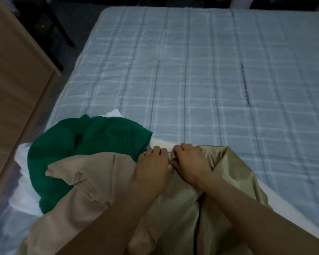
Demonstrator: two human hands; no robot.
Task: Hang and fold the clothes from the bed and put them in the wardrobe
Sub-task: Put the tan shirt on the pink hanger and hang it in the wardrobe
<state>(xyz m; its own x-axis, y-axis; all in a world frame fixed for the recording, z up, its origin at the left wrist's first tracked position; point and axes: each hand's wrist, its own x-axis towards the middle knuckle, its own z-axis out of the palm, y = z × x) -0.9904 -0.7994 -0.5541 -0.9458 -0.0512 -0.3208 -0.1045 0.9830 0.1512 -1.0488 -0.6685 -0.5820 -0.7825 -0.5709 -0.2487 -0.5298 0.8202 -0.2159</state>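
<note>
Both left hand [151,168] and right hand [190,162] on beige garment [92,190], fingers [156,150] half-buried.

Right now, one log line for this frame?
left hand: grips beige garment | right hand: grips shiny gold fabric | green garment: crumpled, on bed | folded: nothing yet

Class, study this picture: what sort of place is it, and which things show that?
Probably a bedroom: a bed with a blue checked sheet fills the view, a heap of clothes lies at its near edge, and wooden furniture, perhaps a wardrobe, stands at left.
</note>
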